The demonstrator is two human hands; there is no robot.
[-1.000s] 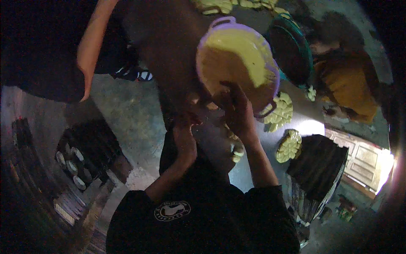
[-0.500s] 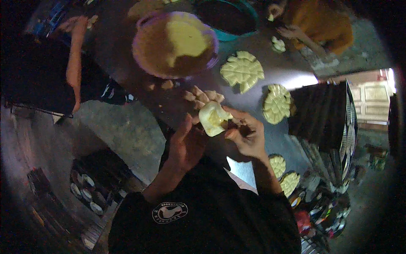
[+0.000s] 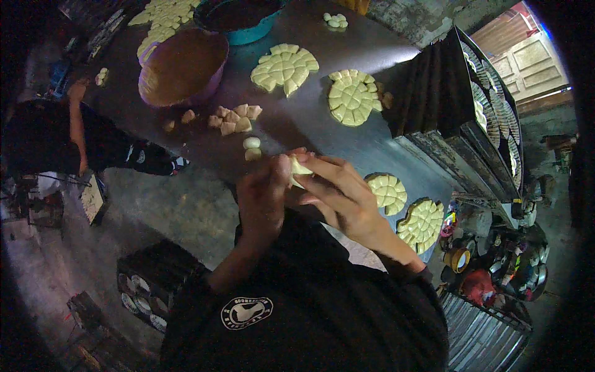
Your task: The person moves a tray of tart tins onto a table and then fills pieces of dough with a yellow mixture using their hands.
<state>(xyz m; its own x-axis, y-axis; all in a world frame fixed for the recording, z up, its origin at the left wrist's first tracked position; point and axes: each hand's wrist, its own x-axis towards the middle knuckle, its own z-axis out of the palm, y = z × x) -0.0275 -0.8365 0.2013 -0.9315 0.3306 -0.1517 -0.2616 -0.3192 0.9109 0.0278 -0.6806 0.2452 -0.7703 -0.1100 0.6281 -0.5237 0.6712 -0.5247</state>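
Observation:
My left hand (image 3: pixel 265 201) and my right hand (image 3: pixel 344 201) meet at the table's near edge, fingers closed around a pale dough piece (image 3: pixel 299 168) that they largely hide. Just beyond them sit two small dough balls (image 3: pixel 251 144). Farther back are a clump of tan chunks (image 3: pixel 234 121) and a purple basin (image 3: pixel 211 74) with brown and shadowed contents. Scored pale dough rounds (image 3: pixel 351 98) lie on the metal table (image 3: pixel 316 142), some to the right of my hands, others behind them.
A teal basin (image 3: pixel 248 34) stands at the back. A co-worker's arm (image 3: pixel 77 124) hangs at the left. Stacked dark trays (image 3: pixel 452 105) rise at the right. Below them are pans and tools (image 3: pixel 514 260); another dark rack (image 3: pixel 142 285) stands on the floor at lower left.
My right hand left the purple basin. The dough piece, showing yellow in its middle half a second ago, is now more enclosed by both hands' fingers. The view has shifted.

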